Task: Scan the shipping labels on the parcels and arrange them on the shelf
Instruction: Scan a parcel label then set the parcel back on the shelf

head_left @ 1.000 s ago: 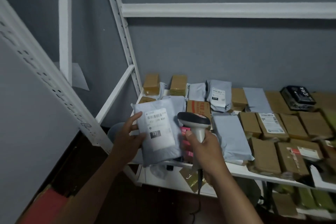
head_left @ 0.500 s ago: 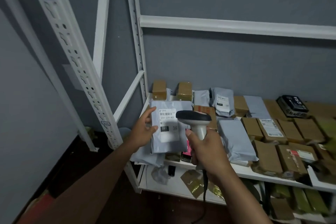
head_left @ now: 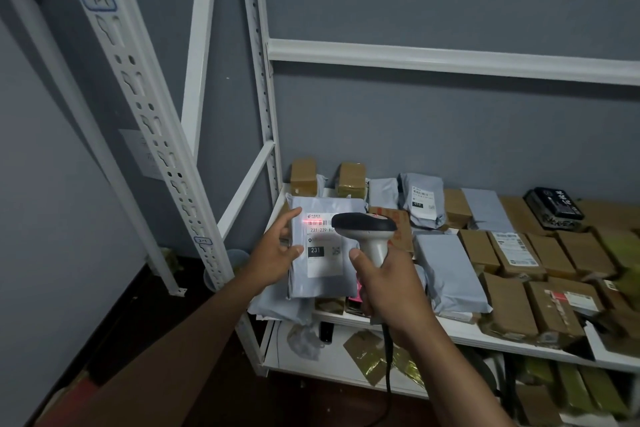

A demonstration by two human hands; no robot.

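Observation:
My left hand (head_left: 277, 250) grips the left edge of a grey poly-mailer parcel (head_left: 322, 284) held upright over the left end of the white shelf (head_left: 485, 340). Its white shipping label (head_left: 323, 246) faces me, printed 231, and a red scan line glows across the barcode at the label's top. My right hand (head_left: 388, 284) grips the handle of a grey barcode scanner (head_left: 365, 225). The scanner's dark head points at the label and hides its right part. A cable hangs down from the handle.
Many brown boxes (head_left: 509, 305) and grey mailers (head_left: 446, 270) lie packed on the shelf to the right, with a black parcel (head_left: 554, 206) at the back. White perforated uprights (head_left: 152, 121) rise at the left. More packages lie on the lower shelf (head_left: 346, 367).
The camera has tilted upward, showing more of the rack. The parcel and scanner have stayed together over the shelf's left end, and a red scan line now lights the label's barcode.

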